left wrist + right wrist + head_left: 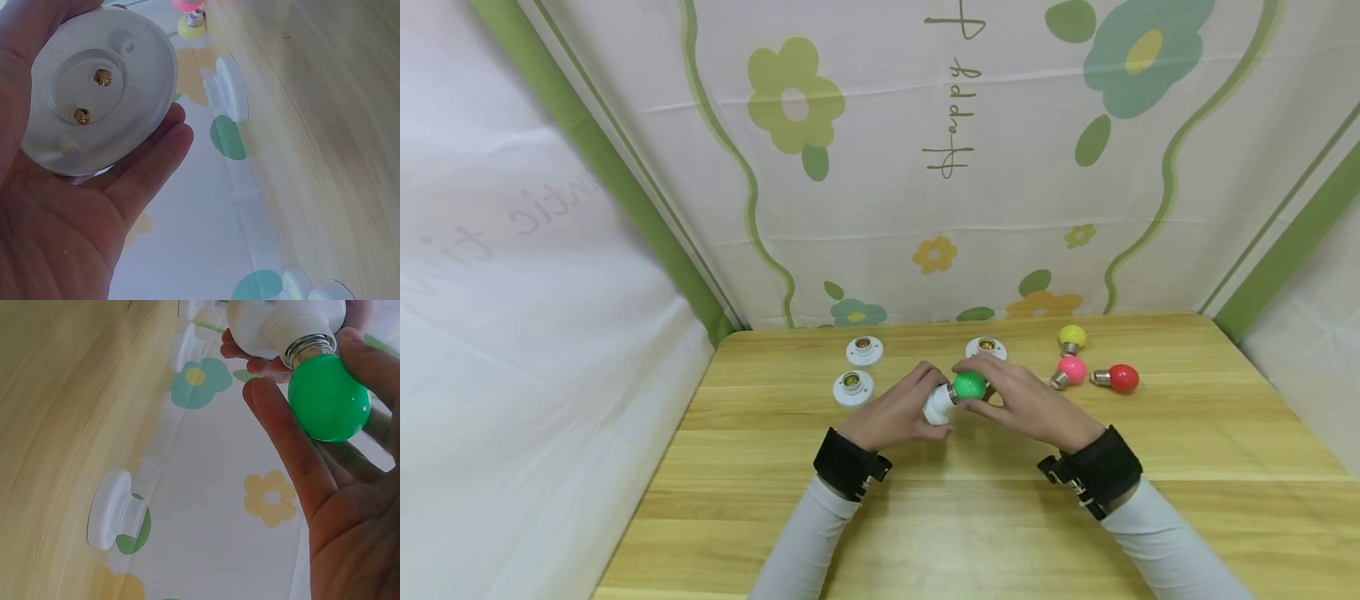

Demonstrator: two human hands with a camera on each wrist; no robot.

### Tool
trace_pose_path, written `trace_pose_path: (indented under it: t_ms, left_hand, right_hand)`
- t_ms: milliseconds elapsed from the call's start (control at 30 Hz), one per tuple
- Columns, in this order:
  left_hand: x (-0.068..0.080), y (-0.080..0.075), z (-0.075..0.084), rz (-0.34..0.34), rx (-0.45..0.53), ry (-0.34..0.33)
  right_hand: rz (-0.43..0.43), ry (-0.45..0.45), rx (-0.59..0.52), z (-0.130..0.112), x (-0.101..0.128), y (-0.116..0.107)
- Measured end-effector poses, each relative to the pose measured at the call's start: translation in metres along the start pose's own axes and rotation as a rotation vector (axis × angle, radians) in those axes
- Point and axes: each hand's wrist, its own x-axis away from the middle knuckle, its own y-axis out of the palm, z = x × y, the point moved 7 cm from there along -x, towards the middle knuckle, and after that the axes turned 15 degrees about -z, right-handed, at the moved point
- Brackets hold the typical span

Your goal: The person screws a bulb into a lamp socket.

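In the head view my left hand [891, 417] grips a white lamp holder [937, 406] by its round base, tilted above the table. The left wrist view shows the underside of that holder [140, 75], with two brass-coloured screws. My right hand [1033, 404] holds a green light bulb [969, 385] between thumb and fingers. In the right wrist view, the green bulb's [328, 400] metal screw base meets the holder's socket mouth, some of its thread still showing outside.
Two white lamp holders [854, 398] [865, 358] stand at the back left of the wooden table [955, 533]. Another lamp holder [976, 347] is behind my right hand. Yellow [1072, 336], pink [1074, 368] and red bulbs [1124, 378] lie at the right. Printed fabric [865, 200] walls the back.
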Motion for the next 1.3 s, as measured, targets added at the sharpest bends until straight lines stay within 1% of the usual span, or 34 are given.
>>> trace_pose_path:
  t_ms: [133,333,567,933,1300]
  left_hand:
    - [-0.0001,-0.0005,-0.0004,0.003,0.013,-0.009]
    - [-0.0004,-0.0004,-0.0001,0.001,0.027,-0.012]
    - [-0.0001,-0.0005,-0.0005,0.003,0.036,-0.017]
    - [0.0008,0.0,0.0001,-0.004,0.02,-0.019]
    - [0.0013,-0.0004,0.0017,0.006,0.017,-0.012]
  right_hand:
    - [0.017,-0.058,0.007,-0.0023,0.0,-0.0002]
    - [0.023,-0.08,0.027,-0.0034,0.0009,-0.0009]
    - [0.008,-0.052,0.03,-0.0041,0.0014,-0.001]
    - [-0.033,0.012,0.007,-0.0003,0.0012,0.0021]
    - [-0.05,0.042,-0.003,0.0029,0.0012,0.0044]
